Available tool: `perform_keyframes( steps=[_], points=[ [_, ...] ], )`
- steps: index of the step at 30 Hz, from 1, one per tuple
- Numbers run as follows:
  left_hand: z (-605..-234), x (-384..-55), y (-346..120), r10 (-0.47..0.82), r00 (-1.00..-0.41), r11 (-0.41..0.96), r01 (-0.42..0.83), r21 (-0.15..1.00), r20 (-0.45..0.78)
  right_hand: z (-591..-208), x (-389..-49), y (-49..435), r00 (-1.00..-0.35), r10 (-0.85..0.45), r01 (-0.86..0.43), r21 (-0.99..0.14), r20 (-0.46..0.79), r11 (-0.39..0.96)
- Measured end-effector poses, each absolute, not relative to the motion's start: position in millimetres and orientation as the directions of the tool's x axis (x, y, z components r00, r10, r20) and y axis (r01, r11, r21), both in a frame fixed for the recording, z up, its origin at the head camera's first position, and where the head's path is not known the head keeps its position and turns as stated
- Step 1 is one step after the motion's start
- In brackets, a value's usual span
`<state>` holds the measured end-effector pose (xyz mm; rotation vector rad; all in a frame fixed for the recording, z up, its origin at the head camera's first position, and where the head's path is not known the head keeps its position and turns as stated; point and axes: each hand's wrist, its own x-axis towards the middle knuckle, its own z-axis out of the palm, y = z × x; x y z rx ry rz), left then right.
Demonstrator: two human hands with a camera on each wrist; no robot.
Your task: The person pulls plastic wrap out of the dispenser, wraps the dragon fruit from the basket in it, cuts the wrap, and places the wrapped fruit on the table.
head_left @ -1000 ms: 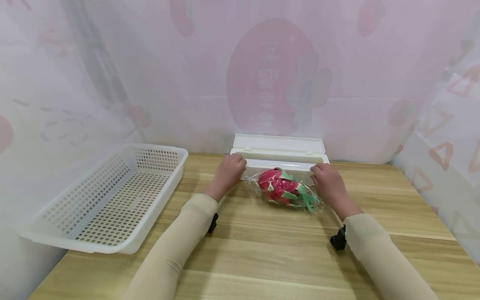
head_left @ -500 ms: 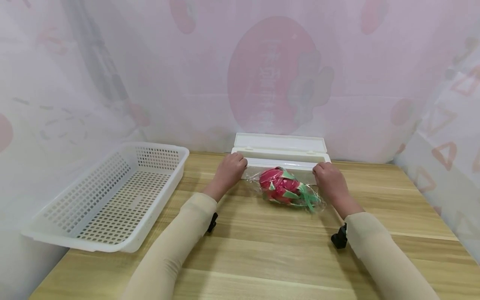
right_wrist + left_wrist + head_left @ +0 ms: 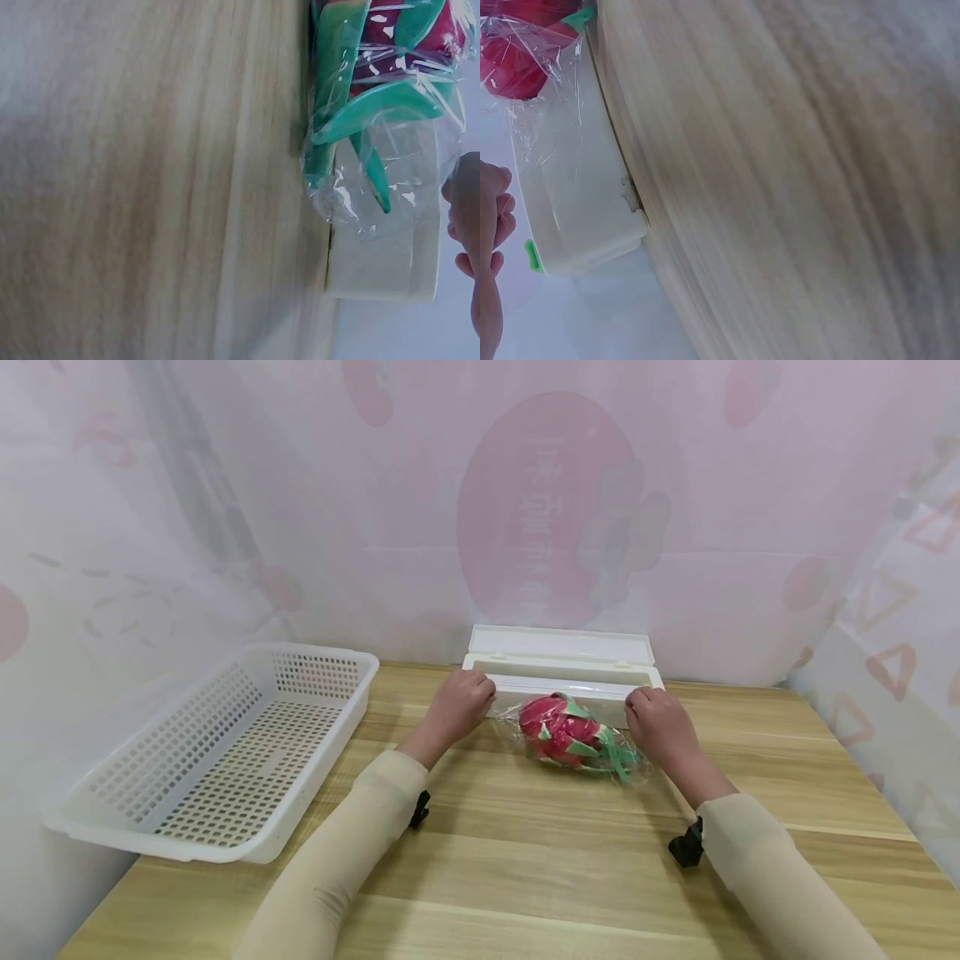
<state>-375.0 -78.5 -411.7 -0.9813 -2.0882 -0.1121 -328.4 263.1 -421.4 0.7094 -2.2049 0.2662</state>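
A long white cling film dispenser (image 3: 562, 672) lies at the back of the table, lid raised. In front of it rests a pink dragon fruit (image 3: 558, 731) with green scales, wrapped in clear cling film (image 3: 352, 202). My left hand (image 3: 463, 697) is at the dispenser's left end, fingers curled, pinching film at the front edge. At the other end my right hand (image 3: 660, 722) pinches likewise with thumb and curled fingers. The film between the hands is transparent and hardly shows. Both wrist views catch only part of each hand (image 3: 491, 225), beyond the dispenser's upper edge.
To the left stands a white perforated plastic basket (image 3: 258, 847) with high sides. The wooden table (image 3: 540, 877) ends at a printed cloth (image 3: 360, 527) behind the dispenser, with more cloth on both sides.
Both hands stay at the dispenser's ends with hardly any movement; the forearms shift slightly outward. The dragon fruit and basket keep their places.
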Motion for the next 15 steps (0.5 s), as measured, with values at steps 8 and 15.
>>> perform_keyframes(
  steps=[8,15],
  points=[
    [-412,-368,-79,0.632,-0.361,0.661,0.714,-0.232,0.686,-416,-315,257,-0.568,-0.427,-0.578,0.029,0.703,0.816],
    [-410,-356,-80,0.646,-0.382,0.646,0.736,-0.205,0.661,-415,-306,250,-0.567,-0.463,-0.630,0.003,0.682,0.777]
  ],
)
